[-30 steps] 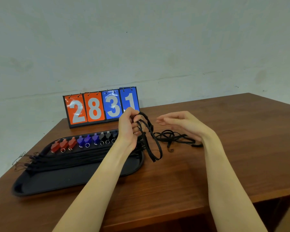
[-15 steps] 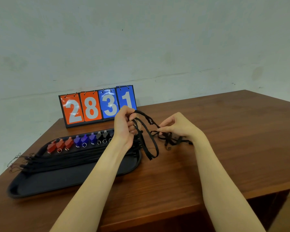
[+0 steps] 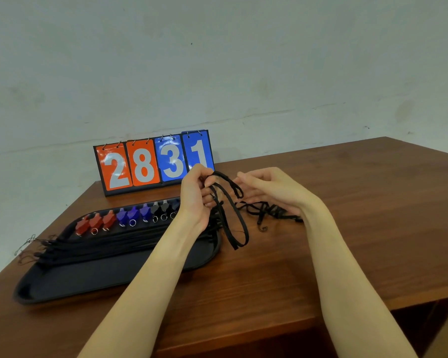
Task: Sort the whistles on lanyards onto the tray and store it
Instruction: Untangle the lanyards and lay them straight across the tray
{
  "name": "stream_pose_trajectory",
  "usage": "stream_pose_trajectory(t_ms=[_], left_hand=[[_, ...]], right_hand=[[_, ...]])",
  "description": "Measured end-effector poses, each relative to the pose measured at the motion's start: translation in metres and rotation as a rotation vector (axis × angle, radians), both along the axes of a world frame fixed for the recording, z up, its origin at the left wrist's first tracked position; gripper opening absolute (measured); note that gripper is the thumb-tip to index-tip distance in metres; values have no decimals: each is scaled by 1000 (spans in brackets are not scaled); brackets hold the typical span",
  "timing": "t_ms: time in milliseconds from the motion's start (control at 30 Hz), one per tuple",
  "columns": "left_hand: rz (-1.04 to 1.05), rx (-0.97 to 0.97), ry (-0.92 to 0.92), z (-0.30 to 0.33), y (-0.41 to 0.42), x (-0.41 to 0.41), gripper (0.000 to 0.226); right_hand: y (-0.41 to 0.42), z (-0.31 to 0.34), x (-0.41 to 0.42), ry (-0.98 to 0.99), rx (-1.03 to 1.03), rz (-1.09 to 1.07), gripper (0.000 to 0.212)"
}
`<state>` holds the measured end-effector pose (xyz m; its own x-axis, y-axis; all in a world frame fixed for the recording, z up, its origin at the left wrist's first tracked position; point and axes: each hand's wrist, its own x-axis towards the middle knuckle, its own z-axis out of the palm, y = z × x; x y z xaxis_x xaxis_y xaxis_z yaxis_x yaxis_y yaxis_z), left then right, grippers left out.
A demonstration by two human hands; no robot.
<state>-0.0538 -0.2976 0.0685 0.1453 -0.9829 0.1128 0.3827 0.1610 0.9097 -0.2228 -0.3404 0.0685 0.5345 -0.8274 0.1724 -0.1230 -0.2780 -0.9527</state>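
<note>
brown wooden table point(image 3: 347, 228), pale wall | black tray point(image 3: 93, 280) lower left, coloured whistles point(image 3: 132, 218) | left hand point(image 3: 195, 197) grips black lanyard point(image 3: 233, 215) | right hand point(image 3: 272, 188) spread wide

The right hand point(image 3: 272, 192) has let go of the lanyard point(image 3: 233, 215), fingers spread.

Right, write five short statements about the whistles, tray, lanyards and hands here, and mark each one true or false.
1. The red plastic whistles sit at the left end of the row on the black oval tray. True.
2. The flip scoreboard reads 3128. False: it reads 2831.
3. The left hand grips a loop of black lanyard strap. True.
4. The right hand is a closed fist. False: its fingers are spread open.
5. The tangled black lanyards lie inside the tray. False: they are on the wooden table.
</note>
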Motion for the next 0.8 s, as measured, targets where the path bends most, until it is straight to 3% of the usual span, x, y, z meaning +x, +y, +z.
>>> stream_pose_trajectory(t_ms=[233,500,633,800], left_hand=[[24,23,-50,-4,-4,-1,38],[74,-41,-113,6,-7,6,12],[209,-119,-683,27,-1,19,11],[459,-292,-1309,40,16,45,27]], right_hand=[[-2,-2,-4,-99,25,61,23],[-22,-11,-15,-570,127,-421,14],[-27,-14,-17,-631,124,-608,12],[-32,-20,-10,-514,85,-670,21]])
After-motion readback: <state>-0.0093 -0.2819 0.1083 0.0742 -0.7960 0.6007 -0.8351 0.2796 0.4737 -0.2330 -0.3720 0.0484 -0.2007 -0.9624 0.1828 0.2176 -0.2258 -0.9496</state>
